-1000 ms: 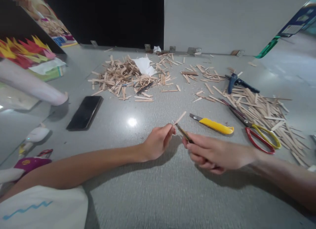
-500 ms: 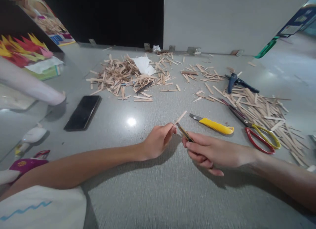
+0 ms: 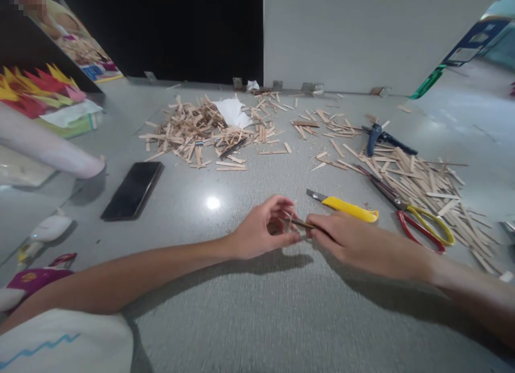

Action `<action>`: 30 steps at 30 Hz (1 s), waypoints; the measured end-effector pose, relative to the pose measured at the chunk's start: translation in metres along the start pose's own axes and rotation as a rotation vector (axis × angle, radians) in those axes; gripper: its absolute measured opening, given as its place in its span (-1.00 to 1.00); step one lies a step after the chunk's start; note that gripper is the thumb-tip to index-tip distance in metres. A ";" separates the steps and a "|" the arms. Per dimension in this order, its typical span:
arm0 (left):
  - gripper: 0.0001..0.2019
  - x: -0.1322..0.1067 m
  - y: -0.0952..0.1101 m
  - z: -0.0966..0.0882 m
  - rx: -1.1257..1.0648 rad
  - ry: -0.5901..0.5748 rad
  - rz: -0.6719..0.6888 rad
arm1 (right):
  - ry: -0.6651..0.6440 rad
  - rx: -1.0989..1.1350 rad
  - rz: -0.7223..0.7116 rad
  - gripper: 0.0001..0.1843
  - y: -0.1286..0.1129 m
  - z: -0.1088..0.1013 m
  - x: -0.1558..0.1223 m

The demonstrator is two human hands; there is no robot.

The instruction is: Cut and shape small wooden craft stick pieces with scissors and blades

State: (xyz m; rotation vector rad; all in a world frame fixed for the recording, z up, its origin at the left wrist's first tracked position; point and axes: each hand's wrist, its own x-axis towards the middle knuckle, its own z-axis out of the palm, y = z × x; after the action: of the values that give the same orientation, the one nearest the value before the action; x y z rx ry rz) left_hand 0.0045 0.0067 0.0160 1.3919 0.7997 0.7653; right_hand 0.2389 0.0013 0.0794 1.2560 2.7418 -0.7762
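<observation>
Apparently you were partway through working a single small piece by hand, with plenty of loose material lying around you. Your left hand (image 3: 257,231) was curled in a loose C, thumb below and fingers above, around a thin, pale wooden strip (image 3: 289,220); the strip was blurred, so whether your fingertips truly gripped it could not be told. Your right hand (image 3: 354,241) was closed firmly around a slim, dark tool (image 3: 301,224), its far end pointing left into the gap of the other hand, beside the strip or touching it. Both hands were raised just over the grey table (image 3: 225,330), near its middle. As for progress, the piece between your hands looked unfinished, while beyond it a heaped pile of wooden strips (image 3: 193,121), partly under white paper (image 3: 232,112), and a looser spread of strips (image 3: 426,185) to the right lay unjoined. Many were short; which had been worked and which were left could not be made out. The strip itself seemed narrow, flat and light tan, like its neighbours, but its ends and any cut marks were lost in the blur. Just beyond your right hand lay a yellow cutter (image 3: 348,207) with its blade out, and farther right, scissors (image 3: 418,228) with one red and one yellow handle.
</observation>
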 end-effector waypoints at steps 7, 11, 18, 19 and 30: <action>-0.80 -0.001 -0.004 0.000 -0.043 -0.234 0.001 | -0.020 -0.037 -0.093 -0.63 0.002 0.006 0.003; -0.77 -0.002 -0.003 0.001 -0.088 -0.232 0.002 | -0.018 -0.102 -0.141 -0.65 0.006 0.000 0.004; -0.76 -0.004 -0.002 0.004 -0.059 -0.218 0.001 | -0.103 -0.081 -0.085 -0.65 0.015 -0.008 0.003; -0.76 -0.004 -0.002 0.004 -0.047 -0.215 0.001 | -0.110 -0.066 -0.066 -0.65 0.015 -0.010 0.001; -0.80 -0.006 -0.006 0.011 -0.034 -0.214 -0.005 | -0.128 -0.013 -0.045 -0.59 0.016 -0.020 -0.006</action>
State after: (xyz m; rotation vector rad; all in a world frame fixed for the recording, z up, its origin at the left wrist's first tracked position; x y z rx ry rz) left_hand 0.0109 -0.0046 0.0106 1.4132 0.6198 0.6109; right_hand 0.2580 0.0149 0.0920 1.1055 2.6768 -0.8112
